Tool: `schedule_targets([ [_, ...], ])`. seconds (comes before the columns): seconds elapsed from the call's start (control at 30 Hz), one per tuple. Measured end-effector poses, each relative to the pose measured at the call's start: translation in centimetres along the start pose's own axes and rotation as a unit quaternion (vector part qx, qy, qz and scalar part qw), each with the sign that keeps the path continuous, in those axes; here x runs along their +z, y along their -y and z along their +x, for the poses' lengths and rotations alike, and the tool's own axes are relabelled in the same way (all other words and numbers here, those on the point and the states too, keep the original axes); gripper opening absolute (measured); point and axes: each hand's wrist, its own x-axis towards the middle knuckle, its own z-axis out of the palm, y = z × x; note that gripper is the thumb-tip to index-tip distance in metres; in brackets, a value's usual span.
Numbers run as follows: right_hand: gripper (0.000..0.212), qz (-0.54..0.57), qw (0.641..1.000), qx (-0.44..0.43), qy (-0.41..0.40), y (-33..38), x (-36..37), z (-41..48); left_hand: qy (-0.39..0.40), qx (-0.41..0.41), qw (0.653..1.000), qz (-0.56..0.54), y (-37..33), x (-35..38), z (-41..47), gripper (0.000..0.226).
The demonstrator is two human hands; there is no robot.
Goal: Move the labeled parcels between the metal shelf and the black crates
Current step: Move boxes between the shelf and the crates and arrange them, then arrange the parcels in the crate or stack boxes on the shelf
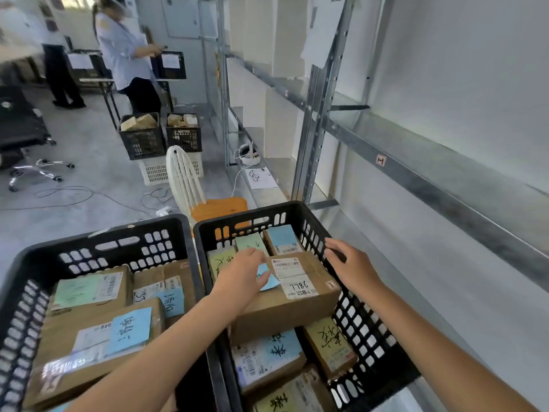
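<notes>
The metal shelf (445,173) runs along the right wall on perforated uprights. Farther down, a lower board carries a sheet of paper (264,181) with spectacles (254,174) on it, and a white device (246,153) trailing a cable. The concrete floor (98,156) bears a white chair (185,179), an office chair (35,168), loose cables (68,194) and a white crate (154,172) (two black crates (142,141) sit on top).
</notes>
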Motion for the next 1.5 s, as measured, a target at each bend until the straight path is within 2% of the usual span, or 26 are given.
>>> schedule_targets([
  [0.13,0.044,-0.051,0.996,-0.033,-0.058,2.5,-3.3,-2.8,-0.022,0.087,0.996,-0.017,-3.6,-2.1,1.8,0.035],
  [0.4,0.046,-0.156,0.978,-0.034,-0.136,5.6,-9.0,-10.9,-0.034,0.254,0.966,-0.032,-10.0,-3.9,1.3,0.05],
  [0.67,0.053,-0.205,0.948,0.016,-0.243,8.4,-11.0,-18.6,-0.053,0.425,0.902,-0.048,-16.6,-5.9,-3.0,0.053],
  [0.93,0.05,-0.231,0.919,0.072,-0.311,11.3,-14.9,-27.8,-0.063,0.518,0.84,-0.146,-22.9,-7.4,-7.5,0.051],
  [1.1,0.051,-0.243,0.888,0.101,-0.378,12.4,-17.9,-32.3,-0.038,0.55,0.81,-0.199,-27.0,-8.9,-8.6,0.046],
  [1.17,0.053,-0.235,0.88,0.114,-0.396,12.5,-18.9,-33.5,-0.026,0.543,0.812,-0.21,-28.7,-9.5,-8.4,0.045],
  [1.3,0.06,-0.19,0.88,0.154,-0.408,12.7,-20.8,-34.0,0.05,0.427,0.86,-0.274,-31.1,-10.6,-7.2,0.051],
  [1.37,0.064,-0.164,0.88,0.165,-0.415,13.0,-21.7,-33.0,0.091,0.392,0.862,-0.308,-32.2,-10.9,-6.3,0.052],
  [1.5,0.071,-0.083,0.88,0.186,-0.429,13.3,-23.3,-30.1,0.107,0.346,0.85,-0.382,-34.5,-11.2,-5.5,0.043],
])
